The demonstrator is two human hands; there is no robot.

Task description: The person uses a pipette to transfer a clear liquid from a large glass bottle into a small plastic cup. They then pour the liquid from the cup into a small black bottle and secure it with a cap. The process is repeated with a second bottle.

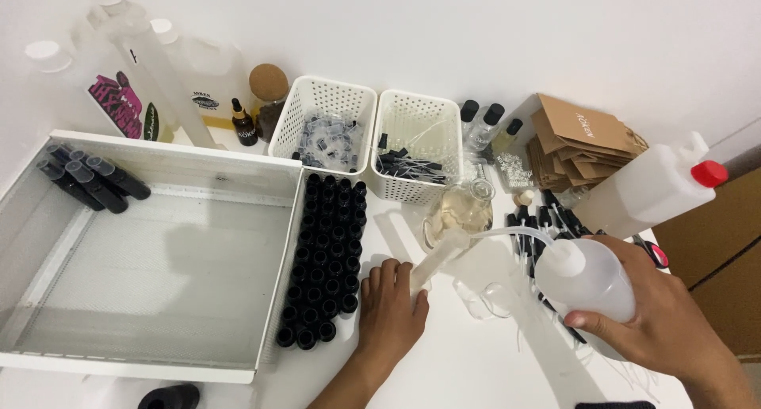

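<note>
the picture is very bright. the white table (476, 361) and the white wall (476, 28) almost melt into each other. the tall jugs (135, 68) in the top left look washed out and soft. light seems to come from above. soft grey shadows lie inside the big white tray (47, 242) and under the right hand (666, 322). lines bend a little near the edges. the middle looks sharp.
</note>
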